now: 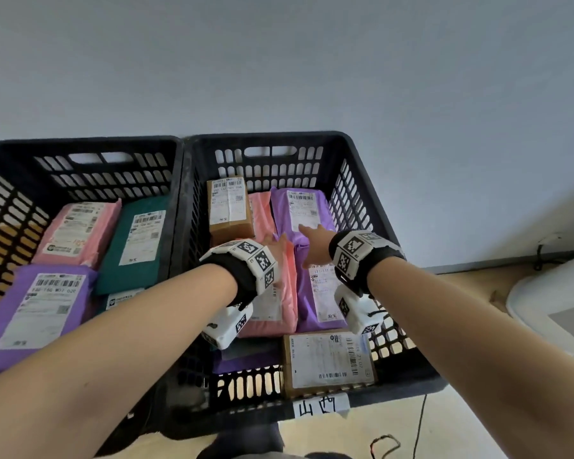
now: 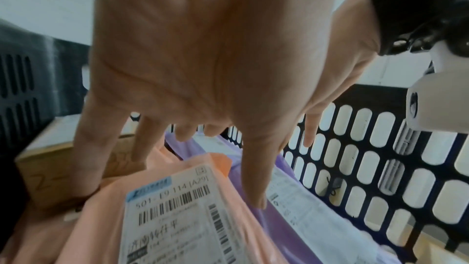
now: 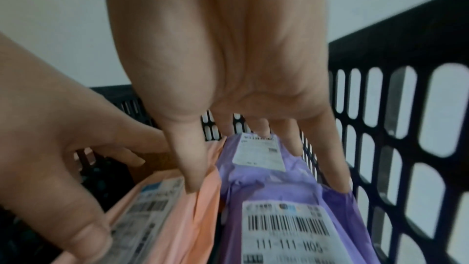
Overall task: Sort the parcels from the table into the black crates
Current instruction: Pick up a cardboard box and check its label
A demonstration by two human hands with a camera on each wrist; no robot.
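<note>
While over parcels, both hands (image 1: 312,241) outstretched.

Your head camera is looking steeply down into the two black crates, taking in both forearms. Each wrist camera is peering along its palm, very close, into the right crate (image 1: 355,144), both sharing the pink parcel (image 2: 162,218) and purple parcel (image 3: 291,194).

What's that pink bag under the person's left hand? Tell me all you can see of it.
The pink parcel is a soft, crinkled plastic mailer bearing a white barcode label. It lies in the right black crate, beside a purple parcel, overlapping another pink bag behind. The left hand hangs open over its far end; whether the fingers touch it is unclear.
</note>
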